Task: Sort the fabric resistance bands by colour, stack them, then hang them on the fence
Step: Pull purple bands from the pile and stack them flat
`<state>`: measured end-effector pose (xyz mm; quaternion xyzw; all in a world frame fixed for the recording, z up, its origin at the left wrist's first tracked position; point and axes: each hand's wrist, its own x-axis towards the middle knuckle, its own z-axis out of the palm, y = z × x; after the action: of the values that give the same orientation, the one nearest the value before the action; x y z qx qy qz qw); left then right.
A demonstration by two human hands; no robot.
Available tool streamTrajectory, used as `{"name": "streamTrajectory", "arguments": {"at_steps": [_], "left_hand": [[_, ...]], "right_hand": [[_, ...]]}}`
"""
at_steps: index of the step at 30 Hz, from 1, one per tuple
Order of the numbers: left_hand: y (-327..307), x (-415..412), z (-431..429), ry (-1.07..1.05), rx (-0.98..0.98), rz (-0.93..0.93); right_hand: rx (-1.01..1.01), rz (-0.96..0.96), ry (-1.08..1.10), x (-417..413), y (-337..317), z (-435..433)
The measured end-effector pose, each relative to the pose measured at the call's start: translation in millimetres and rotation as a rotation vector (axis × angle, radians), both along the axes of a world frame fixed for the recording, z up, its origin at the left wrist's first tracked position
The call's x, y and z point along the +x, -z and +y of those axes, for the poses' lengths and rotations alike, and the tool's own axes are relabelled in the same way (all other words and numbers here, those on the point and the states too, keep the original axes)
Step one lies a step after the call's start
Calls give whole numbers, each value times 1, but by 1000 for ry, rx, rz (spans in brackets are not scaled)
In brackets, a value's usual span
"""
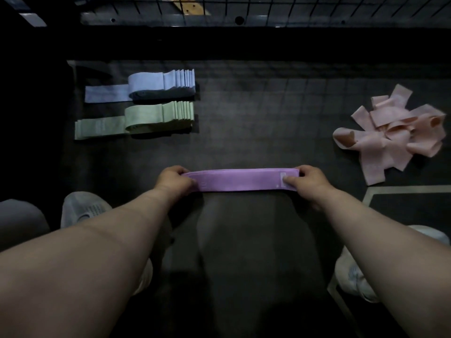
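As left hand (174,179), right hand (309,179) pinch ends, purple band (240,182) left-right

A plain purple band (240,180) is seen at centre, a small white label (284,178) marked on its 3 o'clock end. A pale blue stack (146,85) is logged at 10 o'clock, a pale green stack (144,118) at its 6 o'clock side. A plain pink pile (395,135) is noted at 3 o'clock. Black grid fence (268,6) at 12 o'clock; floor (256,118) dark grey.
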<state>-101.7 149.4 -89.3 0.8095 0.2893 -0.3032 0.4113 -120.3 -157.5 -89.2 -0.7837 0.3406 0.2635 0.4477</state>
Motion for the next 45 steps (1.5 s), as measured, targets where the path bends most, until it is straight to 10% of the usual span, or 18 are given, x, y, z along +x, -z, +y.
{"name": "streamTrajectory", "arguments": {"at_steps": [24,45], "left_hand": [[2,11,-1,-455,-115,-57],[-14,12,-44,-82,66,-306]], "right_hand": [[233,65,286,-4,-1,1],[-77,-170,41,-1,6,33]]}}
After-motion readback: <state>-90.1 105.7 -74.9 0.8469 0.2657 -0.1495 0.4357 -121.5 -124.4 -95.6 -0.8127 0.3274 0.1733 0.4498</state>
